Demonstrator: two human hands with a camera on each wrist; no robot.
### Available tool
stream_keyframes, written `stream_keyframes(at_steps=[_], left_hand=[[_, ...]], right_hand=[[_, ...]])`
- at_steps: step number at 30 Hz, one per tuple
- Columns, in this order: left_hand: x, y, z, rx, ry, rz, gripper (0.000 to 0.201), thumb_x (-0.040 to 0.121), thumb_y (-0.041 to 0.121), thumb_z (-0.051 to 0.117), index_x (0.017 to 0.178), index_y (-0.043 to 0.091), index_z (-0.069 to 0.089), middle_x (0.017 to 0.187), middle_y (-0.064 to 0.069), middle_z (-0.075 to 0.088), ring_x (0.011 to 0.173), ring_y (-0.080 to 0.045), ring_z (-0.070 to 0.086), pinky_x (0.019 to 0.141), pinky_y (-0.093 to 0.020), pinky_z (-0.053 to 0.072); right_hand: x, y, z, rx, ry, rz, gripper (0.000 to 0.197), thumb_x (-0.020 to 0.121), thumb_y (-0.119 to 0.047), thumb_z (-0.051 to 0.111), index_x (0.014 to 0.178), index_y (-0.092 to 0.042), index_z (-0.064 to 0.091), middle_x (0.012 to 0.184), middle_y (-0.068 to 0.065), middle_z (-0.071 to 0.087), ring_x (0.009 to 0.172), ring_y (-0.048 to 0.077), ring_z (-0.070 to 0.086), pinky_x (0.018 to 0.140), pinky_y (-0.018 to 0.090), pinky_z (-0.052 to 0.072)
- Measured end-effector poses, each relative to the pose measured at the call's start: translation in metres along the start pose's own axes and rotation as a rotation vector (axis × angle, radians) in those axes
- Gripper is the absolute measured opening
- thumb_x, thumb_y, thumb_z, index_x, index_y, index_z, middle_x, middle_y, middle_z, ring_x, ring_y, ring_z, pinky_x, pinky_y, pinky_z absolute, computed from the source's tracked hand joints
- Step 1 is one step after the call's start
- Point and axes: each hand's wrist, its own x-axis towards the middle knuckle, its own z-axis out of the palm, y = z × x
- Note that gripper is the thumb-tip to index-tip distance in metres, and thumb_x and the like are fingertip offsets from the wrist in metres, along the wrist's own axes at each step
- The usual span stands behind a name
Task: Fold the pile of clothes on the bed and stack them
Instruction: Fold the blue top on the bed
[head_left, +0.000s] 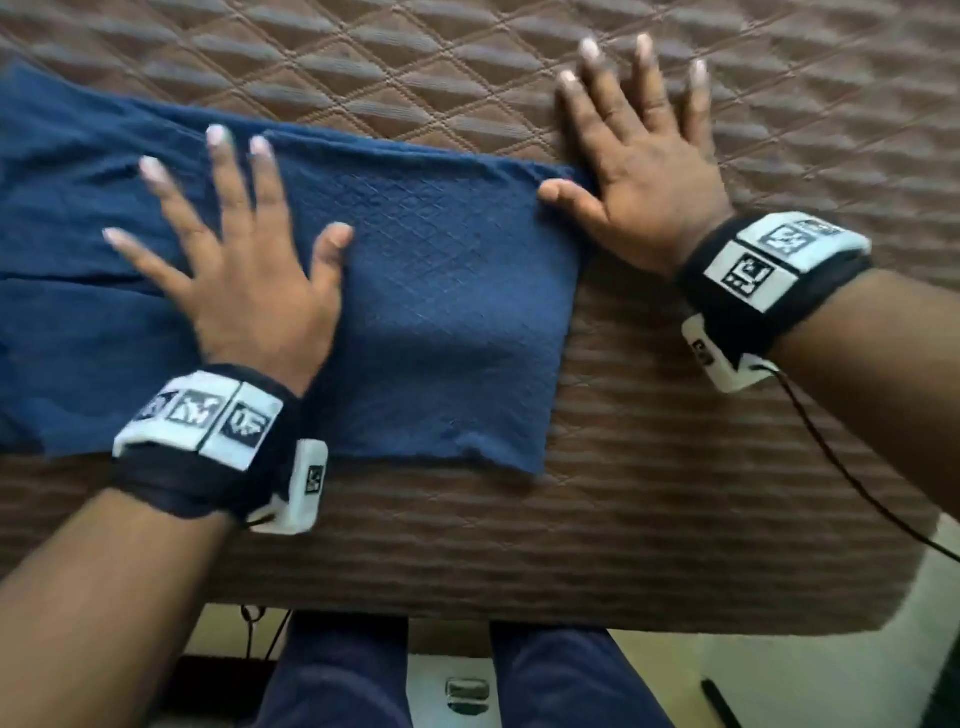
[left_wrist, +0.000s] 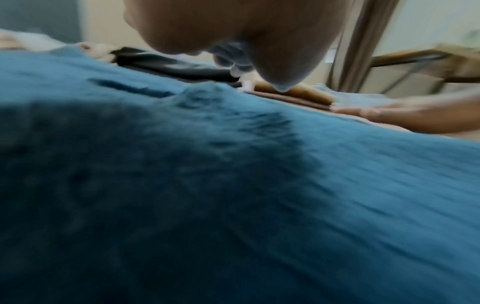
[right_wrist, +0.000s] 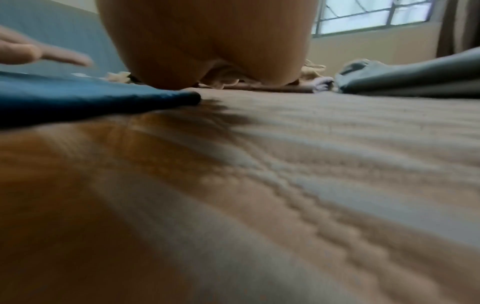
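Note:
A dark blue garment (head_left: 447, 322) lies flat on the brown quilted bed (head_left: 675, 467), running off the left edge of the head view. My left hand (head_left: 228, 249) lies spread on it, fingers straight, palm down. My right hand (head_left: 639, 150) rests flat at the garment's far right corner, thumb on the blue cloth, fingers out on the quilt. In the left wrist view the blue garment (left_wrist: 233, 195) fills the frame, with the right hand (left_wrist: 405, 115) beyond it. In the right wrist view the blue garment's edge (right_wrist: 103, 98) lies on the quilt (right_wrist: 311, 164) under my palm.
The bed's near edge (head_left: 467, 618) runs along the bottom, with my legs (head_left: 343, 675) and the floor below. More clothes lie farther up the bed: a dark piece (left_wrist: 168, 65), tan and pale ones (right_wrist: 314, 70), and a grey folded piece (right_wrist: 405, 78).

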Motion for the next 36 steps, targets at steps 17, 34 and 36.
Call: stream_keyframes(at_steps=[17,34,36], left_hand=[[-0.155,0.04,0.034,-0.08,0.074,0.532,0.069,0.09,0.066,0.045,0.152,0.039,0.031,0.16,-0.01,0.024,0.144,-0.036,0.026,0.109,-0.059,0.026],[-0.163,0.045,-0.01,-0.849,0.148,0.021,0.025,0.07,-0.001,0.056,0.09,0.012,0.057,0.081,-0.001,0.055,0.069,-0.021,0.055,0.061,-0.032,0.046],[-0.161,0.008,-0.027,-0.995,0.221,-0.07,0.026,0.07,-0.004,0.059,0.09,0.012,0.056,0.083,0.003,0.056,0.074,-0.013,0.054,0.069,-0.022,0.045]], right_hand=[[-0.043,0.044,0.006,-0.153,0.004,-0.353,0.095,0.088,-0.075,0.025,0.157,-0.014,-0.002,0.162,0.006,-0.004,0.15,0.026,0.001,0.118,0.062,0.003],[-0.002,-0.024,-0.048,0.192,0.14,-0.419,0.033,0.096,-0.024,0.051,0.114,-0.003,0.068,0.125,0.018,0.064,0.113,0.04,0.058,0.101,0.047,0.044],[0.008,-0.057,-0.069,0.377,0.217,-0.283,0.032,0.097,-0.029,0.058,0.11,-0.002,0.067,0.118,0.014,0.065,0.109,0.028,0.058,0.099,0.037,0.043]])
